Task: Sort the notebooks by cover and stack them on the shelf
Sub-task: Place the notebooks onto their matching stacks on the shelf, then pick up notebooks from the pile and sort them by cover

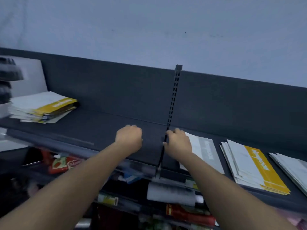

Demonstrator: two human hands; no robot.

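Observation:
On the dark shelf (99, 128) my left hand (129, 138) hovers over bare shelf surface with its fingers curled into a fist, holding nothing. My right hand (178, 142) lies on the left edge of a white notebook with a grey band (205, 151), fingers curled down over its far corner and thumb pointing left. To its right lies a stack of yellow-banded notebooks (254, 168), then a grey-white stack (292, 168) at the frame edge. Another yellow-banded stack (44, 107) sits far left on the shelf.
A slotted black upright (174, 97) and a thin divider split the shelf between my hands. The dark back panel (116, 90) rises behind. A white board (29, 75) and a dark blurred object (8, 72) stand far left. Lower shelves hold red packets (66, 164) and other goods.

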